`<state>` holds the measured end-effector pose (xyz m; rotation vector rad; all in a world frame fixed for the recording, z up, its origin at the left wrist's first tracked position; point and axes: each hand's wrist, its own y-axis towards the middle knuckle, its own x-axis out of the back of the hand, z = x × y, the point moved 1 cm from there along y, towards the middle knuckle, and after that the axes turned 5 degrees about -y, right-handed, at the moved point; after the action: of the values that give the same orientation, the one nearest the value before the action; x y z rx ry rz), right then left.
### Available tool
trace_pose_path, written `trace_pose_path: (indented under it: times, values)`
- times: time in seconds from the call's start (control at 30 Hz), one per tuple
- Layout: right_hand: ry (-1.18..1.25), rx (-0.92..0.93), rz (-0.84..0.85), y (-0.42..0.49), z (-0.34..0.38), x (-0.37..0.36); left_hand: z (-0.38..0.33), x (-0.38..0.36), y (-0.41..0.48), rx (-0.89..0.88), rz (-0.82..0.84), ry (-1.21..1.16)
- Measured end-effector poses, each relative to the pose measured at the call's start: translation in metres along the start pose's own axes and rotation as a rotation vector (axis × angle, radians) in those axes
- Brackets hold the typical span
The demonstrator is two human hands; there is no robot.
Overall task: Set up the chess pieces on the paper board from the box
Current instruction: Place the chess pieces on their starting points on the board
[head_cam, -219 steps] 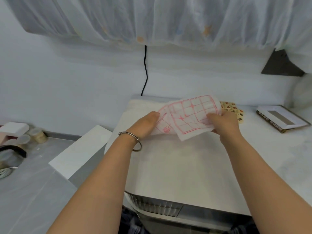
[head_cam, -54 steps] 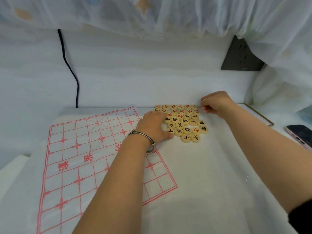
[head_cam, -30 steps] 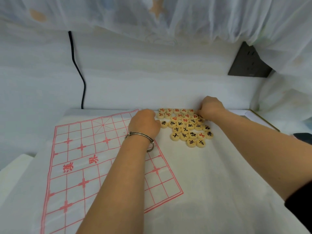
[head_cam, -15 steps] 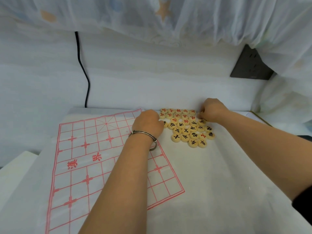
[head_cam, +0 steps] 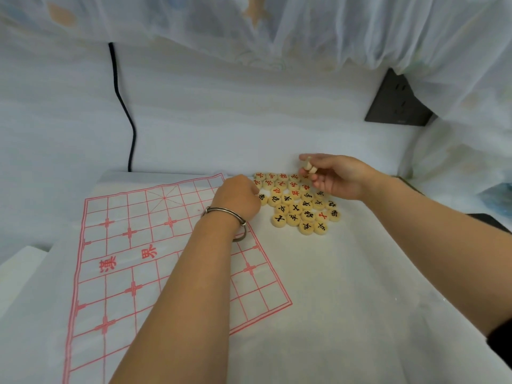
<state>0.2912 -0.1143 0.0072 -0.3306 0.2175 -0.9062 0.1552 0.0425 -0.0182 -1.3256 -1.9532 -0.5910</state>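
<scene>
Right hand [head_cam: 339, 177] is pinching two xiangqi discs [head_cam: 309, 167]; left hand's [head_cam: 235, 198] curled fingers are hiding any grip; next, placing them left on the paper board [head_cam: 133, 259].

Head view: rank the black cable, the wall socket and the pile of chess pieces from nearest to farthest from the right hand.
1. pile of chess pieces: on the table just below and left of the right hand.
2. wall socket: up on the wall, to the hand's right.
3. black cable: far left, running down the wall.
</scene>
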Motion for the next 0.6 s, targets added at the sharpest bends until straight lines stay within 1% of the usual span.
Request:
trace_pose_path:
  times: [0.1,0.23,0.37,0.43,0.47,0.5,0.53,0.6]
  values:
    - [0.155,-0.014,-0.018,-0.007,-0.005,0.008,-0.001,0.000,-0.002,0.008,0.022,-0.010]
    - [0.248,-0.018,-0.133,-0.013,-0.005,0.030,-0.005,-0.001,-0.002,0.010,0.013,-0.049]
    - [0.226,-0.017,-0.266,-0.015,-0.002,0.053,-0.005,-0.004,-0.001,0.009,0.004,-0.087]
    - [0.143,-0.008,-0.299,-0.015,-0.002,0.058,-0.004,-0.005,0.000,0.012,-0.004,-0.120]
    - [0.043,0.004,-0.310,-0.015,-0.002,0.059,-0.004,-0.005,0.000,0.013,-0.006,-0.130]
    - [-0.130,0.025,-0.329,-0.014,-0.003,0.060,-0.004,-0.004,0.000,0.015,-0.009,-0.137]
    - [-0.382,0.054,-0.352,-0.014,-0.003,0.060,-0.004,-0.004,0.000,0.016,-0.012,-0.143]
    - [-0.960,0.124,-0.364,-0.013,-0.004,0.058,-0.004,-0.005,0.000,0.015,-0.016,-0.152]
